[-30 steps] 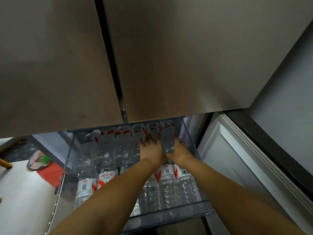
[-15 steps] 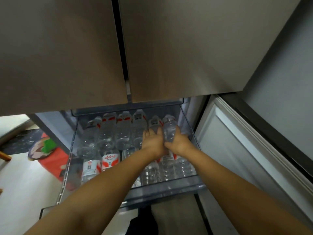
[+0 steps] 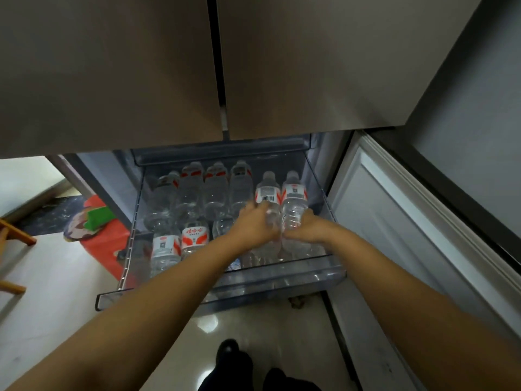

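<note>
Two water bottles in hand: left bottle [image 3: 266,193] and right bottle [image 3: 293,197], side by side and touching, caps toward 12 o'clock, over the 1 o'clock corner of the fridge drawer [image 3: 282,280]. We had the left grip [image 3: 255,222] curled round the left bottle's lower body and the right grip [image 3: 307,230] curled round the right bottle's base end. We couldn't tell whether the pair rested on the bottles beneath or hung clear.

At 9 o'clock of the pair lay a far row of bottles [image 3: 215,190]; at 7 o'clock, a near row [image 3: 194,238], labels up.

Our read: handling the pair as one. To do it well:
- hold them parallel
- travel along the 12–6 line
- stay low under the shut upper doors [image 3: 282,66]
- stay off the drawer's 3 o'clock wall
- squeeze lightly, since thin plastic likely buckles

A red bag [image 3: 104,244] sat on the floor at the drawer's 9 o'clock, apart.
</note>
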`<state>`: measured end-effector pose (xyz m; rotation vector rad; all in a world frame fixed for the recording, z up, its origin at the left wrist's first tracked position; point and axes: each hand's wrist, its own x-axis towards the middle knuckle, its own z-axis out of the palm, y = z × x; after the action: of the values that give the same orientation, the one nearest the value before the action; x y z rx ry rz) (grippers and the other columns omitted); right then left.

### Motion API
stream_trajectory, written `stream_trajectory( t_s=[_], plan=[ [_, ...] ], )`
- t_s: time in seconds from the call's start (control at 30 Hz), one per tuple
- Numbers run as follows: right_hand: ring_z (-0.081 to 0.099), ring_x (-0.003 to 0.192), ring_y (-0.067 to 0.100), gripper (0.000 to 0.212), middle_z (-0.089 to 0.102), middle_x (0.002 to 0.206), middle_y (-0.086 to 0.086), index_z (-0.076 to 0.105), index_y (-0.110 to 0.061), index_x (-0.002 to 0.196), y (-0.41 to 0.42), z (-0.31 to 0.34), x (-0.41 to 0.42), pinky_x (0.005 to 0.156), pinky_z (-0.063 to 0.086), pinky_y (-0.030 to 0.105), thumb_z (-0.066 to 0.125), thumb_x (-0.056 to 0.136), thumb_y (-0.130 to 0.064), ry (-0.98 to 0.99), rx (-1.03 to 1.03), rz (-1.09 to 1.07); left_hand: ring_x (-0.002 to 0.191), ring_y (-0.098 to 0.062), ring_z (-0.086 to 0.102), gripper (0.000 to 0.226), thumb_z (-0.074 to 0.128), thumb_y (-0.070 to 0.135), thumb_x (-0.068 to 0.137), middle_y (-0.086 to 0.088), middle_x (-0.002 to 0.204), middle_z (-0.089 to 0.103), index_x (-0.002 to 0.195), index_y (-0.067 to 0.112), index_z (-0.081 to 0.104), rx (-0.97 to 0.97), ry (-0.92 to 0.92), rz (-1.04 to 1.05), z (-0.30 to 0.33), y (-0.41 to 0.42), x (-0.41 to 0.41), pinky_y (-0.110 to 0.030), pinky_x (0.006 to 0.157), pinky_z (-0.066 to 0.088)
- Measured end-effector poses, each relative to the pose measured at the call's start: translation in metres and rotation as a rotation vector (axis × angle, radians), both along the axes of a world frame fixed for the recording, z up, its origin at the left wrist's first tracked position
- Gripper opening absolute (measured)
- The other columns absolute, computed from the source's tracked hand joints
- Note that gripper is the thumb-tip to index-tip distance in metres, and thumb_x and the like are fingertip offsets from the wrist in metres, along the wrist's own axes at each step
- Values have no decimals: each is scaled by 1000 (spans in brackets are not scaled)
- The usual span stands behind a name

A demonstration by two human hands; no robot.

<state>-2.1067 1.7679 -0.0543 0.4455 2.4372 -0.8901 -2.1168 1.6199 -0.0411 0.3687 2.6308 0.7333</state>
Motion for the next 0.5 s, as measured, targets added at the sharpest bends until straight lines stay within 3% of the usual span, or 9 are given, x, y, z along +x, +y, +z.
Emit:
stream_trajectory(
  t_s=[0.03, 0.1, 0.17, 0.3, 0.43, 0.5],
  plan=[
    [58, 99, 23, 32, 56, 102, 4, 53, -18, 114, 5, 5, -7, 87, 48, 32, 63, 88, -34, 8, -42, -54, 121, -31, 50, 60, 60, 33, 89, -16, 139, 42, 142, 13, 39, 59, -26, 111, 2, -1, -10, -36, 91, 48],
    [58, 89, 23, 34, 59, 101, 6, 55, -13, 115, 18, 8, -18, 77, 45, 29, 57, 93, -39, 63, -107, -243, 99, -28, 61, 47, 51, 35, 95, -16, 121, 59, 129, 3, 51, 109, -126, 273, 3, 3, -22, -32, 75, 48],
    [62, 99, 28, 54, 62, 117, 11, 51, -3, 129, 16, 6, -31, 80, 48, 30, 54, 93, -44, 115, -149, -399, 105, -31, 61, 54, 46, 40, 97, -18, 123, 60, 130, -3, 49, 144, -234, 357, 3, 14, -33, -34, 83, 48],
    [57, 116, 32, 66, 55, 134, 15, 37, -6, 143, 3, -13, -41, 85, 45, 31, 55, 93, -45, 107, -172, -515, 131, -34, 45, 88, 53, 46, 93, -19, 147, 38, 147, -3, 4, 231, -379, 528, 4, 38, -44, -37, 102, 40],
    [62, 94, 26, 67, 62, 122, 13, 47, -7, 135, 6, -21, -42, 69, 47, 27, 64, 86, -48, 107, -227, -534, 124, -35, 51, 108, 70, 47, 81, -19, 145, 39, 149, 7, -4, 299, -423, 574, -10, 40, -54, -39, 99, 45],
    [63, 92, 26, 57, 64, 118, 13, 53, -7, 129, 12, -20, -42, 73, 49, 29, 67, 85, -41, 105, -291, -564, 120, -35, 54, 113, 74, 44, 77, -18, 142, 43, 150, 13, -6, 293, -449, 561, -16, 38, -56, -42, 99, 48]
  ],
)
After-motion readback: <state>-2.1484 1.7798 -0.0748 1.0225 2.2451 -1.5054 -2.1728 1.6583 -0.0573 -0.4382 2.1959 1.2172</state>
